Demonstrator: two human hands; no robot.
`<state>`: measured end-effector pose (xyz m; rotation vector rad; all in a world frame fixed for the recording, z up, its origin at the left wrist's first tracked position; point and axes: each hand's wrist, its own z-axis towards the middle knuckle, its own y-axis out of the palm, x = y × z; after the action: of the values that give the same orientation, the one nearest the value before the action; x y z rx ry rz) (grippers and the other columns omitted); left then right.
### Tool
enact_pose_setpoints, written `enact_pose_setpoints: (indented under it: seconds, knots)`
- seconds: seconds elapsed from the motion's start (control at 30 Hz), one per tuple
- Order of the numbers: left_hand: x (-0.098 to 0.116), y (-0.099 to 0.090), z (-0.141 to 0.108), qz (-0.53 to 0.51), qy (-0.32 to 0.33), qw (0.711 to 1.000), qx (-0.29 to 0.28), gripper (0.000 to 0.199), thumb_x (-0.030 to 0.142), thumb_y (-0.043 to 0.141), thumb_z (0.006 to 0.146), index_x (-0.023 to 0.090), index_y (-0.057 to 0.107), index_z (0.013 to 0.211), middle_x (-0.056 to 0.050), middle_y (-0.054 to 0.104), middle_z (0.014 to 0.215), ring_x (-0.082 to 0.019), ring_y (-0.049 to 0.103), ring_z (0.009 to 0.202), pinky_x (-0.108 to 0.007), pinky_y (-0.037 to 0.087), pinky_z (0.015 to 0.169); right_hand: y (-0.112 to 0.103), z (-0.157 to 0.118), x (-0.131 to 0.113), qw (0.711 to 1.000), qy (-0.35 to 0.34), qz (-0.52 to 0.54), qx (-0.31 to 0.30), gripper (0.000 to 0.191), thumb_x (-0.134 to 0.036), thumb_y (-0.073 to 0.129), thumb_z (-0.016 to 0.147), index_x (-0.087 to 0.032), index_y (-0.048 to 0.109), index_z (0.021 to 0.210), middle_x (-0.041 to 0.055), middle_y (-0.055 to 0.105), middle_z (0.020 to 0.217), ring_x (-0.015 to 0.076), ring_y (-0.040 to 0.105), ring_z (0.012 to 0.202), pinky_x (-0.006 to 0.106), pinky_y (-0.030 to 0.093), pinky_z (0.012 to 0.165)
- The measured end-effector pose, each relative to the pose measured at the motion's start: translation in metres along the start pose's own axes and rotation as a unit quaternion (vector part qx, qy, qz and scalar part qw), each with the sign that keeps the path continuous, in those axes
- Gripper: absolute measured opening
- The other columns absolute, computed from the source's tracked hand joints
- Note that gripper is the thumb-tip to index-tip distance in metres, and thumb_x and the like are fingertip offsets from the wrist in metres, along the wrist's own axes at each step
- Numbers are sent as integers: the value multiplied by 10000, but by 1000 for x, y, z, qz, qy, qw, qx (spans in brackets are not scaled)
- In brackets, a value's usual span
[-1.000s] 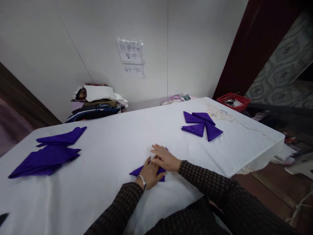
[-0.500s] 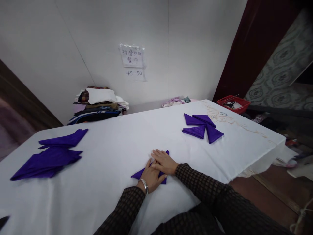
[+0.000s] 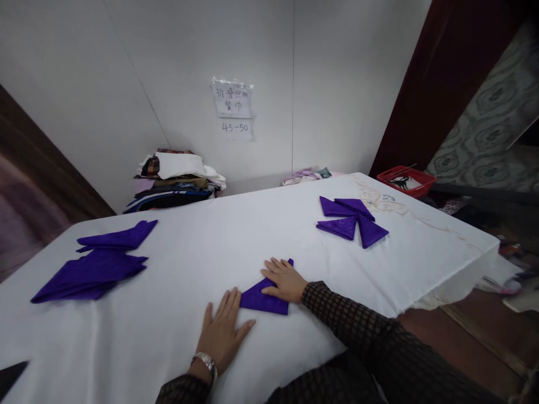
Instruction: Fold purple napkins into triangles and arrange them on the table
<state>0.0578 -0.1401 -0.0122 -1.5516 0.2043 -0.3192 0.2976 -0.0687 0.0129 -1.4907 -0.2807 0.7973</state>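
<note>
Left hand (image 3: 221,332), fingers loosely spread, rests on the tablecloth (image 3: 168,314), perhaps touching the folded purple cloth (image 3: 270,304) lying there; right hand (image 3: 286,281), fingers slightly apart, covers its far part. Apparent step: pressing creases; next move likely calls for keeping layers aligned.

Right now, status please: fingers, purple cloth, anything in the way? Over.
Right fingers resting on folded purple cloth. Left fingers spread on white tablecloth, beside it. Other purple cloths apart from it, both sides.
</note>
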Motion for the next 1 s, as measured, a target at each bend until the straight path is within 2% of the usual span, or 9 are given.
enact_pose_setpoints:
  seconds: [0.13,0.23,0.3,0.37,0.4,0.5,0.67,0.83,1.0]
  knots:
    - [-4,-5,-2,13,-62,998,16,762,627,292,835,108,335,1391,-154,333,1444,-312,244,1354,-576,158,1066,0,1,0,1000,4,0,-8,677,-625,316,879,-175,367,1383,121,293,1470,294,192,1358,470,153,1080]
    - [13,-14,4,19,-82,994,71,777,641,326,821,87,383,1364,-192,330,1437,-351,235,1350,-605,149,1056,1,1,1,1000,5,-5,-15,673,-620,331,877,-176,370,1383,124,289,1471,296,195,1358,471,149,1082]
    - [36,-20,9,3,2,995,96,777,646,336,823,99,363,1374,-180,317,1448,-330,221,1359,-582,125,1079,1,1,1,1000,8,-13,-22,650,-589,351,885,-173,370,1383,126,289,1471,300,200,1356,474,151,1080]
    - [59,-21,13,-28,107,991,78,790,665,340,815,120,339,1386,-155,326,1452,-303,218,1364,-541,152,1095,1,0,2,999,9,-26,-34,590,-503,373,904,-168,361,1389,125,280,1475,295,194,1359,472,150,1081]
    - [69,-20,15,-40,127,989,64,809,677,340,808,114,329,1389,-156,318,1456,-299,210,1367,-527,160,1099,1,0,2,999,9,-33,-39,562,-452,381,910,-164,356,1392,124,276,1477,292,189,1361,468,150,1081]
    - [82,-15,16,-61,112,991,28,813,665,325,823,102,275,1408,-152,285,1472,-288,206,1369,-508,166,1103,3,0,4,998,7,-44,-44,544,-398,382,909,-151,354,1393,122,270,1479,290,180,1363,458,145,1083]
    - [71,-10,5,-64,43,997,17,802,656,300,835,95,272,1408,-154,276,1476,-267,198,1374,-475,149,1114,5,-1,5,998,4,-51,-36,573,-490,294,926,-160,364,1389,111,281,1477,277,190,1361,448,151,1081]
    - [54,-12,-11,-51,-16,998,16,738,638,273,853,153,288,1409,-111,276,1481,-268,210,1371,-536,121,1101,5,-2,5,998,7,-57,-38,605,-534,250,925,-164,360,1391,107,276,1480,280,193,1360,452,163,1075]
    - [31,-18,-27,-43,-99,994,24,689,607,303,862,156,346,1382,-124,316,1462,-295,252,1352,-572,134,1081,7,-2,6,997,5,-62,-36,601,-537,236,926,-174,367,1388,101,287,1476,281,205,1356,448,173,1071]
